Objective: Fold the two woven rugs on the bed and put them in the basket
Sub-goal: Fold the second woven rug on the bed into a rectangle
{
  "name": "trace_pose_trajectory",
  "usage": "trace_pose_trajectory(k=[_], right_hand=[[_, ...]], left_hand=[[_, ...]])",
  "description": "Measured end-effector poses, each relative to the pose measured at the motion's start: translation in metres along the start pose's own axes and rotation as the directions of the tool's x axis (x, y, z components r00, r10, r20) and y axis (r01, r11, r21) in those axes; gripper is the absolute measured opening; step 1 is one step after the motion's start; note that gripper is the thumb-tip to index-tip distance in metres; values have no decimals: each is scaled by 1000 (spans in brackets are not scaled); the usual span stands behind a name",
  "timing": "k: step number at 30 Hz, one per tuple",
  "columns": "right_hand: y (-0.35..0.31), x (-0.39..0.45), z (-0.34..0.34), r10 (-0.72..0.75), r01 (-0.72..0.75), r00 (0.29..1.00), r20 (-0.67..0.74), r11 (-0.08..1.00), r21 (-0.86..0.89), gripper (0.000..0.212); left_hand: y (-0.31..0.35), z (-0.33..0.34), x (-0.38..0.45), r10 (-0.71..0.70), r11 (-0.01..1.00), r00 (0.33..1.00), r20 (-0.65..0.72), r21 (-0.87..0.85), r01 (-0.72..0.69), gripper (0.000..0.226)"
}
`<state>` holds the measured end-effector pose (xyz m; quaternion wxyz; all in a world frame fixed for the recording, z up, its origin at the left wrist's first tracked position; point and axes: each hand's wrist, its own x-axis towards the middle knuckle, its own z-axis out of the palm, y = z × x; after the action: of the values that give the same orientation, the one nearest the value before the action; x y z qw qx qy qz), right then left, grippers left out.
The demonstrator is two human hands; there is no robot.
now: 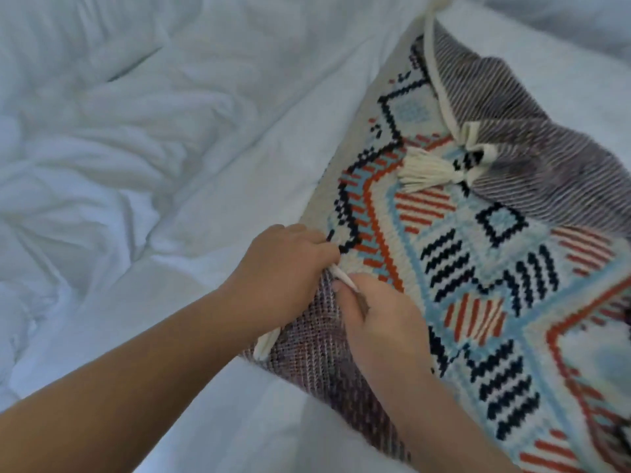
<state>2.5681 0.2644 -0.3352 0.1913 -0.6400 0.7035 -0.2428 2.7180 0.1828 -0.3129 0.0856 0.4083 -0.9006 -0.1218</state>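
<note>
Nearest to us, our two bare forearms reach in from the lower left and lower middle, meeting at one corner of the woven rug [478, 268]. Our right hand [382, 322] lies on the rug's patterned face, its thumb pointing up toward the corner and touching a cream cord there; its fingers run off under or along the fabric, so we cannot tell whether they clamp the rug or only press on it. Just beside it, our left hand [283, 264] has its fingers curled down over the rug's edge, pinching the corner where the cream cord [341, 276] comes out. The two hands are close together, almost touching at that corner.

Below our hands the rug's corner is turned back, showing a greyish-purple underside [317, 356] with a fine diagonal weave. A cream strip hangs along its left edge.

Beyond our hands the rug spreads to the right across the bed, its face worked in light blue, orange-red, black and cream, with stripes, squares and zigzag lines. Further up, another part of the fabric is folded over, again showing the grey striped underside [546, 158]. A cream tassel [430, 174] lies on the pattern next to this fold, and a cream cord runs up from it toward the top of the view.

To the left and farthest off, the bed's white bedding [136, 131] lies rumpled in soft folds.
</note>
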Motion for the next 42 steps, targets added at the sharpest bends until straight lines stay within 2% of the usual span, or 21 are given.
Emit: trace_pose_trajectory(k=[3, 6, 8, 9, 11, 13, 15, 18, 21, 23, 25, 28, 35, 39, 42], right_hand=[[26, 53, -25, 51, -47, 998, 28, 992, -120, 28], [48, 91, -29, 71, -74, 997, -23, 970, -233, 31], [63, 98, -17, 81, -104, 994, -80, 932, -348, 32], [68, 94, -8, 92, -129, 989, -113, 912, -388, 40], [72, 71, 12, 61, -120, 985, -159, 912, -392, 49], [72, 37, 38, 13, -52, 995, -102, 917, -395, 50], [71, 8, 65, 31, -16, 999, 30, 916, -401, 55], [71, -6, 85, 62, -25, 994, 87, 928, -370, 58], [74, -4, 86, 73, -21, 989, 129, 932, -363, 61], [76, -4, 86, 84, -16, 981, 175, 933, -358, 65], [76, -7, 85, 82, 3, 971, 223, 935, -356, 69], [69, -12, 84, 68, 40, 953, 294, 937, -346, 73], [25, -66, 102, -20, 157, 884, 468, 954, -255, 70], [7, -81, 105, -31, 159, 856, 516, 966, -206, 69], [-13, -100, 103, -23, 104, 812, 583, 989, -106, 68]], left_hand=[[-2, 7, 63, 21, 999, 999, -49, 49, -19, 28], [-11, 22, 106, -6, 998, 998, -62, 63, 10, 30], [-13, 36, 108, -43, 993, 994, -105, 103, 54, 32], [-12, 45, 98, -65, 991, 990, -125, 109, 79, 32], [-12, 70, 60, -78, 992, 989, -121, 90, 90, 26], [-19, 97, 17, -108, 991, 994, -7, 76, 108, 35], [-27, 116, -12, -137, 989, 985, 107, 73, 130, 46], [-29, 128, -21, -123, 992, 985, 125, 46, 118, 50], [-24, 127, -17, -138, 967, 987, 76, -206, 151, 45], [-21, 124, -12, -221, 880, 972, 79, -415, 233, 47], [-22, 119, -10, -266, 826, 956, 125, -482, 293, 49], [-33, 113, -20, -204, 841, 958, 200, -465, 277, 40], [-40, 83, -106, -172, 890, 912, 372, -339, 306, 44], [-39, 67, -127, -191, 901, 887, 420, -283, 328, 43], [-36, 52, -158, -183, 903, 861, 475, -266, 339, 46]])
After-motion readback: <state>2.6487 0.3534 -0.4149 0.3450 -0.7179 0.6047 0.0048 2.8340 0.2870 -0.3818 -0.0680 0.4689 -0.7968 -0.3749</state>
